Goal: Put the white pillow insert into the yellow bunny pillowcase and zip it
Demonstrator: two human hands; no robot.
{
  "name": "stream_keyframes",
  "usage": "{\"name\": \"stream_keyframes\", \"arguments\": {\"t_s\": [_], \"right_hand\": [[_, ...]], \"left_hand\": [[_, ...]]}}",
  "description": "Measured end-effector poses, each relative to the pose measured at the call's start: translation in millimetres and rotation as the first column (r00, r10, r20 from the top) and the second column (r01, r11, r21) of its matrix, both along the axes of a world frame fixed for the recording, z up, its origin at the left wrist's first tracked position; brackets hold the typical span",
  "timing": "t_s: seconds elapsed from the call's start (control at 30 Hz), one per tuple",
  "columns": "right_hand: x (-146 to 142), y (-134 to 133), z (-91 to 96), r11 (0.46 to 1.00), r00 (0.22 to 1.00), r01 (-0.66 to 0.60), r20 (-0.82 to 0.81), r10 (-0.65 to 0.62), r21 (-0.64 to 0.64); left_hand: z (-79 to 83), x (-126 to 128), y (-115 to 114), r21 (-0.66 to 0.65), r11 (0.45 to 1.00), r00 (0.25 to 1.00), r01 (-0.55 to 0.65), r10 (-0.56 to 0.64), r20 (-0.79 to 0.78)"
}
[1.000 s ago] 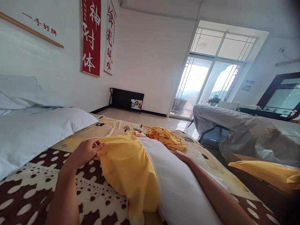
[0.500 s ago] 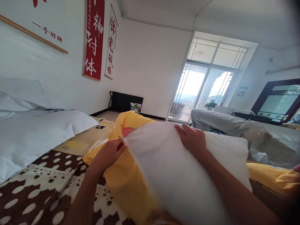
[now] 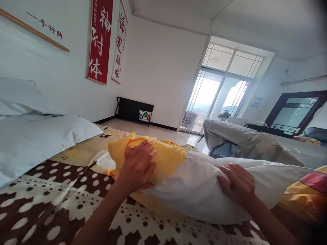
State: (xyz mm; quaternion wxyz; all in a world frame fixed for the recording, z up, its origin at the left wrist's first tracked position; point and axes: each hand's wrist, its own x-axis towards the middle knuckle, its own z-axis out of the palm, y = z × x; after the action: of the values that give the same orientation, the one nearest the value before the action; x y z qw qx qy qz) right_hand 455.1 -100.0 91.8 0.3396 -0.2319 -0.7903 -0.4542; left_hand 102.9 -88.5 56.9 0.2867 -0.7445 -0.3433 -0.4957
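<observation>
A white pillow (image 3: 201, 190) lies across the brown spotted blanket (image 3: 38, 211) on the bed. A yellow pillowcase (image 3: 168, 154) covers its left end, bunched up. My left hand (image 3: 138, 163) rests on the yellow pillowcase with its fingers spread flat. On the pillow's bare white middle lies my right hand (image 3: 237, 183), fingers stretched out and pressing down. Neither hand grips anything.
A light blue pillow (image 3: 33, 143) lies at the left by the wall. More yellow cloth with a red patch (image 3: 306, 194) sits at the right edge. Beyond the bed stand a covered table (image 3: 245, 139), a black rack (image 3: 134, 109) and a glass balcony door (image 3: 212, 98).
The pillow has come down from tilted up to flat on the bed. My left hand let go of the pillowcase edge and now lies flat on it; my right hand slid right.
</observation>
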Motion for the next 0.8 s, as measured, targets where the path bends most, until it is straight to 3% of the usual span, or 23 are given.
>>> {"name": "stream_keyframes", "arguments": {"t_s": [0.1,0.17,0.23,0.33,0.4,0.47,0.53,0.6,0.7,0.8], "right_hand": [[2.5,-8.3,6.7,0.997,1.000,-0.023,0.001,0.023,-0.078],[-1.1,-11.8,13.0,0.995,1.000,-0.004,-0.006,0.004,-0.100],[-10.4,-11.7,17.6,0.993,0.996,0.032,-0.081,-0.041,-0.116],[-38.5,-4.2,24.1,0.982,0.959,0.099,-0.246,-0.137,-0.159],[-67.7,4.5,32.1,0.966,0.936,0.140,-0.290,-0.201,-0.217],[-103.1,15.2,44.2,0.931,0.934,0.179,-0.241,-0.262,-0.319],[-139.9,27.5,59.2,0.863,0.950,0.221,-0.100,-0.295,-0.454],[-172.4,41.7,73.3,0.752,0.960,0.267,0.095,-0.264,-0.602],[-204.9,64.9,83.3,0.559,0.956,0.278,0.279,-0.087,-0.781],[-216.9,84.0,77.9,0.382,0.942,0.236,0.306,0.135,-0.894]], "left_hand": [[-1.8,-15.1,12.3,-0.039,0.993,0.956,-0.115,0.121,0.266],[-2.4,-37.5,23.0,-0.154,0.983,0.841,-0.103,0.169,0.515],[-3.3,-60.8,33.5,-0.314,0.943,0.729,0.110,0.139,0.670],[-5.1,-80.1,44.4,-0.476,0.783,0.678,0.400,0.097,0.729],[-5.8,-80.1,46.5,-0.518,0.736,0.689,0.436,0.097,0.718],[-5.0,-75.0,44.0,-0.506,0.744,0.686,0.437,0.088,0.722],[-2.4,-70.2,37.3,-0.469,0.762,0.666,0.446,0.067,0.742],[1.5,-67.9,27.7,-0.430,0.764,0.636,0.480,0.035,0.771],[7.8,-67.5,13.9,-0.351,0.778,0.538,0.522,0.020,0.843],[10.9,-68.8,8.8,-0.206,0.837,0.388,0.507,-0.008,0.922]]}}
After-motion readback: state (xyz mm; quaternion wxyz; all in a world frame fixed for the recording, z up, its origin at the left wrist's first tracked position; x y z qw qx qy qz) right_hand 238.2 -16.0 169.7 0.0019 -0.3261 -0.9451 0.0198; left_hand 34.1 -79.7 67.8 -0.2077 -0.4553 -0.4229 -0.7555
